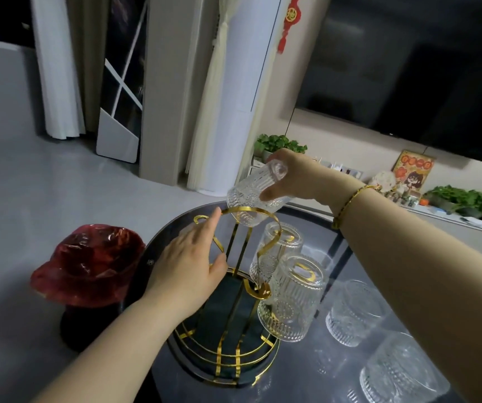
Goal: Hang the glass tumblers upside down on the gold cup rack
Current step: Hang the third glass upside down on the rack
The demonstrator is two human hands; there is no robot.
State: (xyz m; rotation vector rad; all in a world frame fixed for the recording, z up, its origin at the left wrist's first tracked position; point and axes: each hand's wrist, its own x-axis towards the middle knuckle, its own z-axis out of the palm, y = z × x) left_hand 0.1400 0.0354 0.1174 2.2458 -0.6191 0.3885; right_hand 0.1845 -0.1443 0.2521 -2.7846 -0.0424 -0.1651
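The gold cup rack stands on a dark round table, its thin gold arms rising from a round dark base. Two ribbed glass tumblers hang upside down on its right-side arms. My right hand grips a third ribbed tumbler, tilted mouth-down over the rack's top loop. My left hand rests against the rack's left arms, fingers spread around the gold wire. Two more tumblers stand on the table to the right.
A bin lined with a red plastic bag stands on the grey floor left of the table. Behind are a white standing unit, a wall television and a low cabinet with plants.
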